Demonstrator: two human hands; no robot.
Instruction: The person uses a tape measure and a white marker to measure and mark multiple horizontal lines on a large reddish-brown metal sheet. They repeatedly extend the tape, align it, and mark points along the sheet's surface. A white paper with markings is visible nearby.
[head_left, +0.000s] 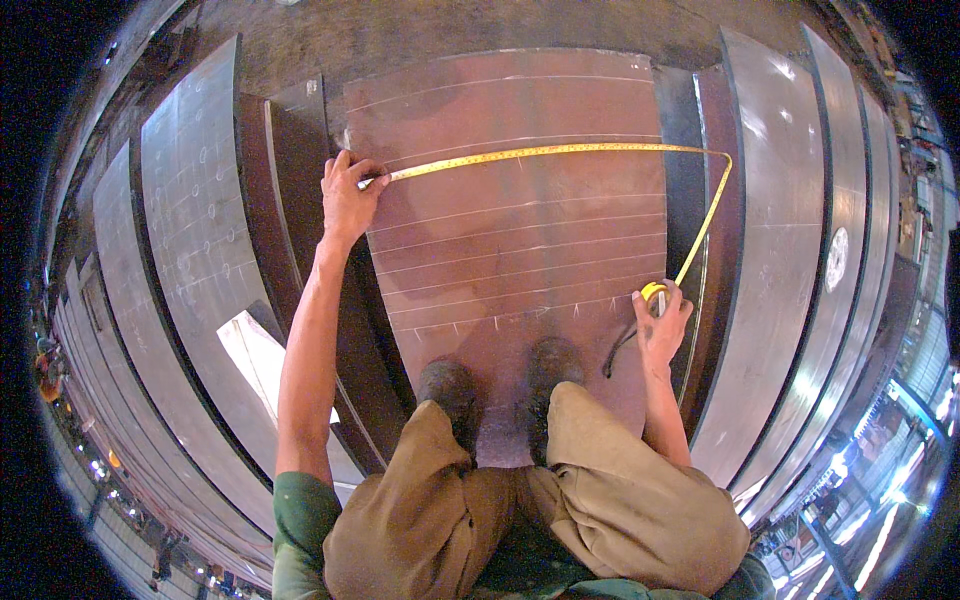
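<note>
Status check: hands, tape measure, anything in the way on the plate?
Left hand pins tape measure end on rusty steel plate. Right hand grips the case, blade looping past the right edge. Boots on plate; chalk lines unobstructed.

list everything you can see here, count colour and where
steel plate: one, rust brown with white chalk lines, centre, underfoot
tape measure case: one, yellow, in the right hand
tape blade: one, yellow, stretched across the plate, bent at the right edge
grey plates: several, grey, stacked either side
black cord: one, hanging below the right hand
shoes: two, dark, on the plate
trousers: tan, bottom centre
left hand: pins the tape end at the plate's left edge
right hand: grips the case at the right edge
</note>
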